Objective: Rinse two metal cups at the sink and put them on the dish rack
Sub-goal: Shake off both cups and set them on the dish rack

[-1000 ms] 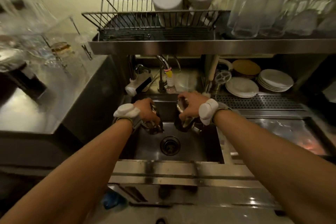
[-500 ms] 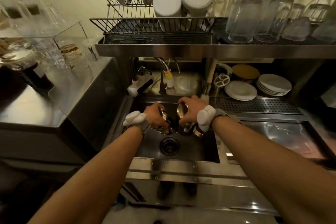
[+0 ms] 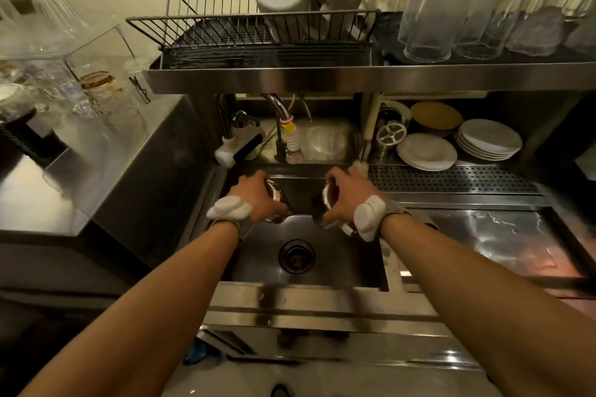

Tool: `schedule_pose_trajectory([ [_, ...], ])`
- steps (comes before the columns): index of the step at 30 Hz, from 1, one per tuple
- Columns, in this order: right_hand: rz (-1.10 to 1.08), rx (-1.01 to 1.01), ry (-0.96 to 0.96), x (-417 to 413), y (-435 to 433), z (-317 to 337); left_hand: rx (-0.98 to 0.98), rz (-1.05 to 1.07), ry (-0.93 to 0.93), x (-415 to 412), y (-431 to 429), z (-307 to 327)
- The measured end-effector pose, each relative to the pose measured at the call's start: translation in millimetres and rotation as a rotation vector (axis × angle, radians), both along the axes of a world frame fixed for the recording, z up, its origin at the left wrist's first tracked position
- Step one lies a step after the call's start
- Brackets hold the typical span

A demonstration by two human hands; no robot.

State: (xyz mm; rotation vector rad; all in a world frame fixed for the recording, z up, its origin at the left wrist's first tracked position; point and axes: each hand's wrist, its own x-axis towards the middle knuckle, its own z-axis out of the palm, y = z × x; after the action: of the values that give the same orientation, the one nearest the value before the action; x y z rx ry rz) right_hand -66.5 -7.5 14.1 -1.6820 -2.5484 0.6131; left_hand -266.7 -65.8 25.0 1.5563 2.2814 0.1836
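My left hand grips one metal cup from above over the left part of the steel sink. A second metal cup is gripped by my right hand over the sink's right part, its mouth tilted towards the first. Both cups hang above the basin, a hand's width apart, below and in front of the faucet. The wire dish rack stands on the shelf above the sink, with two white cups in its right part. No water stream is visible.
Upturned glasses crowd the shelf to the right of the rack. White plates and a perforated drain board lie right of the sink. Clear containers stand on the left steel counter. The drain sits mid-basin.
Both hands have risen towards the back of the sink with their cups and moved a little apart. The camera view has tilted upwards slightly.
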Motion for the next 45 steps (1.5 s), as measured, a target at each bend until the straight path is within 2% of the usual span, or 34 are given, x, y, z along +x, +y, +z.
schedule_pose_trajectory([
  [2,-0.024,0.022,0.066,0,3,11,0.017,0.002,-0.013,-2,5,11],
  [6,0.057,0.076,0.006,-10,18,56,-0.064,-0.057,0.047,-7,22,71],
  [12,0.185,0.103,0.028,-28,14,142,0.014,-0.037,0.078,-16,11,153],
  [18,0.296,0.247,0.089,-52,-4,232,0.181,-0.014,0.147,-32,-12,229],
  [26,0.323,0.430,0.211,-93,-12,312,0.415,-0.025,0.194,-73,-18,317],
  [30,0.309,0.550,0.241,-120,-8,339,0.530,-0.013,0.207,-107,-7,338],
  [36,0.246,0.670,0.267,-156,5,365,0.555,-0.008,0.219,-150,21,347],
  [45,0.157,0.641,0.207,-199,37,344,0.544,-0.059,0.167,-177,66,318],
])
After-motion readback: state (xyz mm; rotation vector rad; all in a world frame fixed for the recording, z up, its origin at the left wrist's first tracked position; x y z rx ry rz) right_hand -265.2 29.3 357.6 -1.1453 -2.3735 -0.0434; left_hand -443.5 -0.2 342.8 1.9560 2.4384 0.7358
